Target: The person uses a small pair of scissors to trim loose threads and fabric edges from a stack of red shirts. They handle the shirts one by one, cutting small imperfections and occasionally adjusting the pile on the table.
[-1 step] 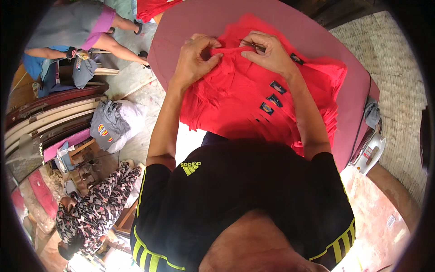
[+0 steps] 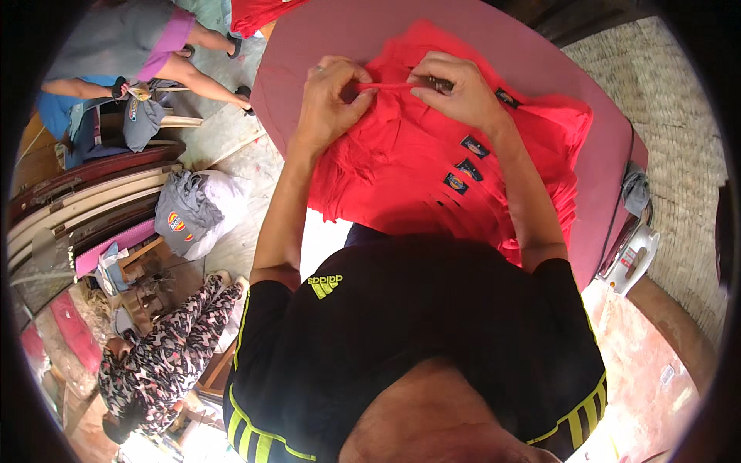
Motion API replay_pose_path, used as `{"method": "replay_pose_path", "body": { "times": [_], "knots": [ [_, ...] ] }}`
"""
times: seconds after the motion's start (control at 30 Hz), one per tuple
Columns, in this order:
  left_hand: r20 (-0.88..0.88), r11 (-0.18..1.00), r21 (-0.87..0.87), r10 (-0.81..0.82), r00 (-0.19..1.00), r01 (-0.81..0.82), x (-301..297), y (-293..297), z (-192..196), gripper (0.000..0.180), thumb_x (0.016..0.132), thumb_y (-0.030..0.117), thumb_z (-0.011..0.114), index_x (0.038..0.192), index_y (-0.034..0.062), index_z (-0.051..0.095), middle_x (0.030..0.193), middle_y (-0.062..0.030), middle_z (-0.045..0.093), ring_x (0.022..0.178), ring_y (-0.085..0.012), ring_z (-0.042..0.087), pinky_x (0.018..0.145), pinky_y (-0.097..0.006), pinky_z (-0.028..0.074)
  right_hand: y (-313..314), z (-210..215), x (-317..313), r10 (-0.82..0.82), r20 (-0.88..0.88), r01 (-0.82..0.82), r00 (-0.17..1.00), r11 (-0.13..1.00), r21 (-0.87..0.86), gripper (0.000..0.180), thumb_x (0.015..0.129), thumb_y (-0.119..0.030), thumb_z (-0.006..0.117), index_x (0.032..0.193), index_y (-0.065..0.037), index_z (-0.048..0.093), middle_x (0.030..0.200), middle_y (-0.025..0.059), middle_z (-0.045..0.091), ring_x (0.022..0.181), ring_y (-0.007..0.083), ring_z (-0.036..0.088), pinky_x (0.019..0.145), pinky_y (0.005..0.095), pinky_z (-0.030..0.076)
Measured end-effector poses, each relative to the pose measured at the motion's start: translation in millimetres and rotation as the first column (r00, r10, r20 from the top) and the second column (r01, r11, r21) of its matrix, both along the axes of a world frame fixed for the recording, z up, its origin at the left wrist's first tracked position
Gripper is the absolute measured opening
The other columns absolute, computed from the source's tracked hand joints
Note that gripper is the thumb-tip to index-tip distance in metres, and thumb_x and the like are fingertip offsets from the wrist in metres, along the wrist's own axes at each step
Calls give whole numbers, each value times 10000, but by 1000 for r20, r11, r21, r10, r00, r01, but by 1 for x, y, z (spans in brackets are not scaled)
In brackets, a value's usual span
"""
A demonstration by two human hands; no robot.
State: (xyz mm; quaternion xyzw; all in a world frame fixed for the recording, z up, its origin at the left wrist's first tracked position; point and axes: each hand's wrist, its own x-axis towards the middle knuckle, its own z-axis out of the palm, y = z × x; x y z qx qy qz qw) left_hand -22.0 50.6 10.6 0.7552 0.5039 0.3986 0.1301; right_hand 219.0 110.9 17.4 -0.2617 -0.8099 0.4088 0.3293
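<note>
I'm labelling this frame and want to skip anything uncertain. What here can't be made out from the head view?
- Small tool under the right hand: fingers cover most of it, kind unclear.
- Fold of the red shirt under the left hand: hidden by the fingers.
- Dark patches on the stacked shirts: too small to read.
- Near edge of the pink table: hidden by the person's own black shirt.
- Person at upper left: cut by the fisheye rim.

stacked red shirts (image 2: 417, 166): lower hems hidden | badge prints (image 2: 475, 146): too small
</note>
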Motion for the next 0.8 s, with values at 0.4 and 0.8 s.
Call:
{"method": "replay_pose_path", "body": {
  "times": [0.4, 0.8],
  "knots": [
    [104, 984, 104, 137, 985, -148, 2, -25, -35, 199, 674, 27, 738, 802, 127, 623, 903, 33, 708, 890, -209, 600, 853, -361, 390, -50, -24, -7, -149, 230, 50, 962, 920, 388, 226, 773, -66, 707, 989, -134, 705, 974, 4, 586, 807, 220, 656, 675, 378, 552],
    [502, 821, -531, 109, 858, 207, -17, 5, -25, 180, 912, 162, 728, 1004, 8, 715, 884, -79, 684, 875, -163, 628, 796, -277, 478, -10, 31, -17, -394, -28, 393, 919, 905, 159, 161, 903, -36, 694, 1032, -2, 602, 970, 132, 661, 771, 157, 653, 681, 276, 512]
  ]
}}
